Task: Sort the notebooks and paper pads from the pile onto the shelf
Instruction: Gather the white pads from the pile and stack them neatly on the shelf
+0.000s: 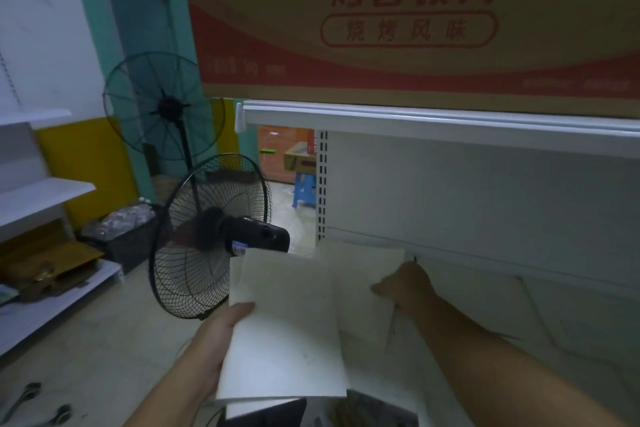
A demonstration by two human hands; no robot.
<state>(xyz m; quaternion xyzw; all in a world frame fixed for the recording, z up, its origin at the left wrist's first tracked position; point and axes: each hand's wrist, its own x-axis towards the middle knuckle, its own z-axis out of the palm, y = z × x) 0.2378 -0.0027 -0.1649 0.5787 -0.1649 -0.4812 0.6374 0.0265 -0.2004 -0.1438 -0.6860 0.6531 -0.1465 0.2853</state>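
My left hand (pixel 221 340) grips a stack of white paper pads (pixel 284 333) by its left edge, thumb on top, and holds it in front of the white shelf (pixel 485 305). Another pale pad (pixel 367 288) lies at the shelf's left end, against the back panel. My right hand (pixel 405 288) rests on that pad's right side, fingers curled over it; whether they grip it is hard to tell. More flat white pads (pixel 571 315) lie on the shelf to the right.
A large cardboard box (pixel 415 21) sits on the upper shelf (pixel 433 120) just overhead. Two black standing fans (pixel 207 236) stand close on the left. Low shelves (pixel 45 198) with clutter line the left wall. Tools (pixel 31 402) lie on the floor.
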